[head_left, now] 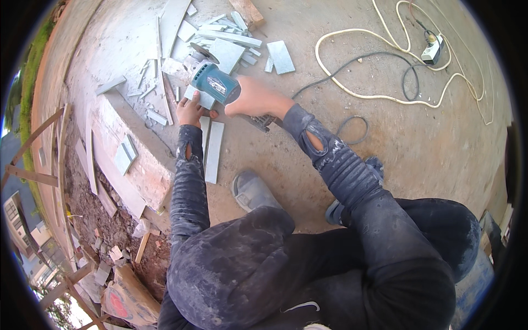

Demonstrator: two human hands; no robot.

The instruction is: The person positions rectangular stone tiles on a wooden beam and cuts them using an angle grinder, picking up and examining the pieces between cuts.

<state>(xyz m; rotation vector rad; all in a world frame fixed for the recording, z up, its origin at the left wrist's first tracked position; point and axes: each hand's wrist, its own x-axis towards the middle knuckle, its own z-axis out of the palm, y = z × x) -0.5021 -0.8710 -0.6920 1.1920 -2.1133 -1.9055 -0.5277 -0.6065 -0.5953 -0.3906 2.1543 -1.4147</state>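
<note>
My right hand (pixel 257 98) is wrapped round the body of a teal angle grinder (pixel 215 82), which points away to the far left. Its cutting disc (pixel 204 53) is at the far end, over the pale dust and tile scraps. With my left hand (pixel 190 111) I grip the near left edge of a small grey-green tile piece (pixel 204 100), just under and beside the grinder. Part of that piece is hidden by the tool. Two long tile strips (pixel 214 152) lie on the concrete just nearer to me.
A heap of cut tile pieces (pixel 225 54) lies beyond the grinder, with a loose square tile (pixel 281 57) to its right. A cream extension cord (pixel 352 94) loops round a socket block (pixel 432 49) at far right. A concrete block (pixel 135 148) stands on the left.
</note>
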